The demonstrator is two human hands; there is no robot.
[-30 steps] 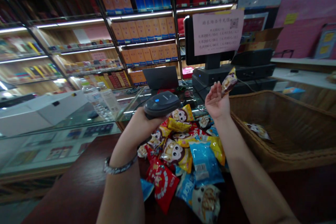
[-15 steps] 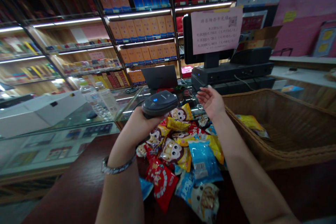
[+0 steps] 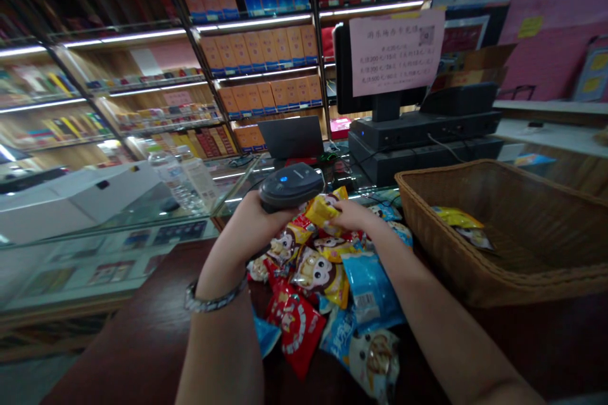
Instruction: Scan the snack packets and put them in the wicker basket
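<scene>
A dark handheld barcode scanner (image 3: pixel 291 186) with a small blue light is gripped in my left hand (image 3: pixel 249 228), over the far left part of a snack pile. My right hand (image 3: pixel 352 215) is closed on the edge of a yellow snack bag (image 3: pixel 321 210) just beyond the scanner; its fingertips are partly hidden. Below both hands lie several small bags: a yellow one with a monkey face (image 3: pixel 317 273), a red bag (image 3: pixel 298 328), a blue bag with a barcode (image 3: pixel 371 291) and a blue-and-white bag (image 3: pixel 368 357) nearest me.
A brown woven basket (image 3: pixel 446 288) with a few bags inside stands on the right. Behind the pile are a laptop (image 3: pixel 292 138) and a register screen with a pink paper sign (image 3: pixel 398 50). Plastic bottles (image 3: pixel 173 177) and a white box (image 3: pixel 85 199) stand on the left glass counter.
My right hand has moved down and left from above the pile and taken hold of a yellow snack bag. The left hand with the scanner is nearly still. Another bag shows in the basket.
</scene>
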